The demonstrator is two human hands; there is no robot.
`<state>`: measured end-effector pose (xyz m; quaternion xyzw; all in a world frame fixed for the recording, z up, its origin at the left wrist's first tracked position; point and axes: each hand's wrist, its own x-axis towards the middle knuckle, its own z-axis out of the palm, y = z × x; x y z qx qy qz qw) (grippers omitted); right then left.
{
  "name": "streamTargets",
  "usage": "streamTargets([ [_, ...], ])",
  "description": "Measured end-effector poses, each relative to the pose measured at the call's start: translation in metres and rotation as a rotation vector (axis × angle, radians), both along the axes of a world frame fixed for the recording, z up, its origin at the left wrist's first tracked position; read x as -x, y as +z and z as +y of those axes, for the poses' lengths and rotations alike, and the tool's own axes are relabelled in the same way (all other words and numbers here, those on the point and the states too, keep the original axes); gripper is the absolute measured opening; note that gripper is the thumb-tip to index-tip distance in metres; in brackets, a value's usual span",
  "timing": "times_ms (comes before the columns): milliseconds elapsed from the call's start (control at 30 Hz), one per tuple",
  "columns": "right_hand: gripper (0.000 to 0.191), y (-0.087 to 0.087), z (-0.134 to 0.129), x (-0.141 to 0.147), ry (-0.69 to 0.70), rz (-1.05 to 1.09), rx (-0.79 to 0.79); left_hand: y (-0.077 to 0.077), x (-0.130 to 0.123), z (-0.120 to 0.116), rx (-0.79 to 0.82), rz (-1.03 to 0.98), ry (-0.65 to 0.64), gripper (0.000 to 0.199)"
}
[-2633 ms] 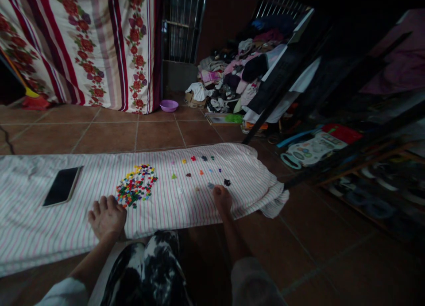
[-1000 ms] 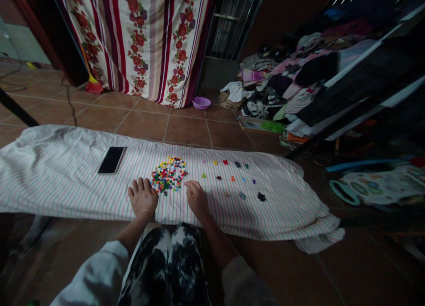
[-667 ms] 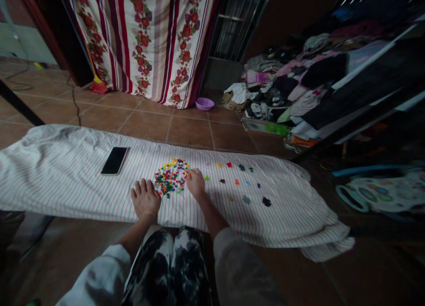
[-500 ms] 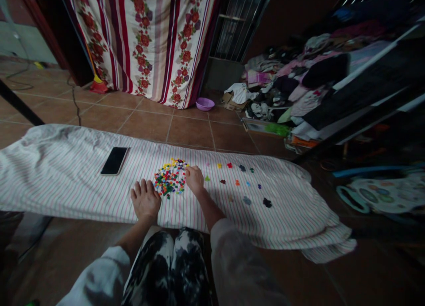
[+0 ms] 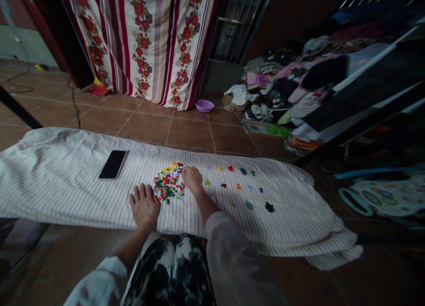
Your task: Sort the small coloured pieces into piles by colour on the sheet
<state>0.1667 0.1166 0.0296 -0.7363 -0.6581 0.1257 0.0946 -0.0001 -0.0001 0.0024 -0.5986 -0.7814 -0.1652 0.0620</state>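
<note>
A mixed heap of small coloured pieces (image 5: 168,182) lies on the striped cloth (image 5: 83,199) in front of me. My left hand (image 5: 145,205) rests flat on the cloth at the heap's near left edge, fingers spread. At the heap's right edge is my right hand (image 5: 192,178), its fingers drawn together in a pinch; whatever is between the fingertips is too small to make out. To the right of it, little one-colour clusters stand in rows, among them a red cluster (image 5: 230,168), a light green cluster (image 5: 207,182) and a black cluster (image 5: 269,207).
A phone (image 5: 113,164) lies on the cloth to the left. Beyond, on the tiled floor, are a purple basin (image 5: 205,105), a flowered curtain (image 5: 142,44) and a large pile of clothes (image 5: 285,80). A dark metal bar (image 5: 20,106) slants at the left.
My right hand has shifted slightly left, over the heap's right edge. My left hand stays flat in place. The view has tilted a little.
</note>
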Motion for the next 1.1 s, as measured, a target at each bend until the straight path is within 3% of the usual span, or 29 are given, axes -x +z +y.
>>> streamTargets([
  [700,0.01,-0.003,-0.018,0.001,-0.052,0.232,-0.17,0.006,-0.002,-0.002,-0.002,0.01,-0.001,0.047],
  [933,0.013,-0.001,-0.026,-0.014,-0.098,0.345,-0.133,0.009,-0.003,-0.004,0.019,-0.008,0.003,0.048],
  [1100,0.011,0.0,-0.029,-0.035,-0.138,0.494,-0.201,0.009,-0.004,-0.004,0.026,-0.012,0.004,0.049],
])
